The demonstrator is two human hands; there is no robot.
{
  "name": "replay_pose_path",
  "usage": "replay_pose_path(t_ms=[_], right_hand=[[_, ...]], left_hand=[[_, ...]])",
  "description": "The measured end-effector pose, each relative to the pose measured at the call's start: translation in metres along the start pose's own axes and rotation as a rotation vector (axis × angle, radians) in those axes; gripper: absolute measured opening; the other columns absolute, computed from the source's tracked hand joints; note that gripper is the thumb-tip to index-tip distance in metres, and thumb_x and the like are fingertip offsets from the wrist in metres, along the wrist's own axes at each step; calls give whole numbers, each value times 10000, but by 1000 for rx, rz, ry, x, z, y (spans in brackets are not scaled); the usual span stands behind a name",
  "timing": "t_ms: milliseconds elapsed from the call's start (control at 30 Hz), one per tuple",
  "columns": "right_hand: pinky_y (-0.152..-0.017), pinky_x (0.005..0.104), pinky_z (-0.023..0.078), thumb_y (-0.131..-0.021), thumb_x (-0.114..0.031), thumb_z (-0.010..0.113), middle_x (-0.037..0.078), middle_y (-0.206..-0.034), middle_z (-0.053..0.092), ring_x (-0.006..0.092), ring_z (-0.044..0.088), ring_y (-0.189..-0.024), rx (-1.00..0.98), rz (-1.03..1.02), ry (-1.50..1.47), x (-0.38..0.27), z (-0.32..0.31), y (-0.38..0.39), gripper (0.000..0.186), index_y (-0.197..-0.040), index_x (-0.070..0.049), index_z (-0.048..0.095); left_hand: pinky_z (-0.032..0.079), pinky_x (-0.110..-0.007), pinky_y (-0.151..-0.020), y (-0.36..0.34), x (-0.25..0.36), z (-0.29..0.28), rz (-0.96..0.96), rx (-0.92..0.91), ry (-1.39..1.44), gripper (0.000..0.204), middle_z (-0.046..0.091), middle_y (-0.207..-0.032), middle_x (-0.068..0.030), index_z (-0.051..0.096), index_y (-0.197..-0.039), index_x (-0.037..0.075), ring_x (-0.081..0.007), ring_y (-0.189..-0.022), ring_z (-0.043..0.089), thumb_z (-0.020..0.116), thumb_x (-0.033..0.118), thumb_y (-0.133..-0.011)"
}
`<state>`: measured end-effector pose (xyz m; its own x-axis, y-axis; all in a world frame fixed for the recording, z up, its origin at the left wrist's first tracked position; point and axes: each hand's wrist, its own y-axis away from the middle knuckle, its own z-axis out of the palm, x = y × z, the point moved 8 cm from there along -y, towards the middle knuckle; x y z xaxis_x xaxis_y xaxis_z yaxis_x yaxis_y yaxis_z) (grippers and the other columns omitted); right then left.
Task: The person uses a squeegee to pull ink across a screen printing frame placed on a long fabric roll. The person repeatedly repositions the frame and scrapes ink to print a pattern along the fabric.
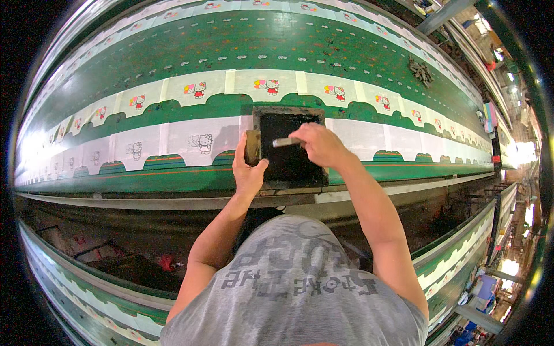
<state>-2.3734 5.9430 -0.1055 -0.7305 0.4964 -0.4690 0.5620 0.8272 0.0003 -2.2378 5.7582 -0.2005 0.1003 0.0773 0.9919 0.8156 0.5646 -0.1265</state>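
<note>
A dark screen-printing frame (291,184) lies flat on the near row of white cut pieces (167,138), its black mesh facing up. My left hand (249,175) grips a tan block (252,147) at the frame's left side, the thumb resting near the frame's edge. Over the black mesh, my right hand (323,145) is closed around a squeegee (284,142) with a pale edge. Whether the squeegee touches the mesh I cannot tell. Pieces left of the frame bear a dark outline of a cartoon cat (202,142); those just to its right look plain white.
The long green table (190,52) runs left to right. Beyond the near row lies another row of white pieces (288,81) with coloured cat prints. A heap of small dark bits (420,71) sits at the far right. A rail (369,193) follows the near edge; another table (109,300) stands behind me.
</note>
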Motion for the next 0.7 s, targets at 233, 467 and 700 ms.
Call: replay_pose_path(t_ms=[233, 467, 700], right_hand=[[-1108, 525, 567, -898, 49, 618, 170, -1209, 776, 426, 714, -1232, 190, 30, -14, 27, -2, -38, 453, -1284, -88, 812], [-1041, 526, 564, -886, 116, 601, 147, -1167, 736, 417, 692, -1160, 149, 31, 63, -9, 21, 3, 583, -1388, -119, 782], [-1072, 513, 554, -803, 70, 691, 127, -1254, 744, 392, 677, -1171, 116, 1, 104, -66, 45, 70, 576, -1347, -99, 775]], left_hand=[[502, -353, -1193, -4, -16, -7, -78, -42, 145, 757, 672, -1573, -148, 517, -1701, -11, -200, -1386, 659, 745, -72, -982], [523, -355, -1171, -6, -17, -9, -73, -58, 168, 758, 695, -1528, -142, 527, -1694, -12, -200, -1347, 681, 759, -85, -976], [490, -370, -1213, -3, -16, -8, -90, -40, 127, 795, 654, -1597, -156, 516, -1704, 5, -228, -1415, 646, 777, -75, -957]])
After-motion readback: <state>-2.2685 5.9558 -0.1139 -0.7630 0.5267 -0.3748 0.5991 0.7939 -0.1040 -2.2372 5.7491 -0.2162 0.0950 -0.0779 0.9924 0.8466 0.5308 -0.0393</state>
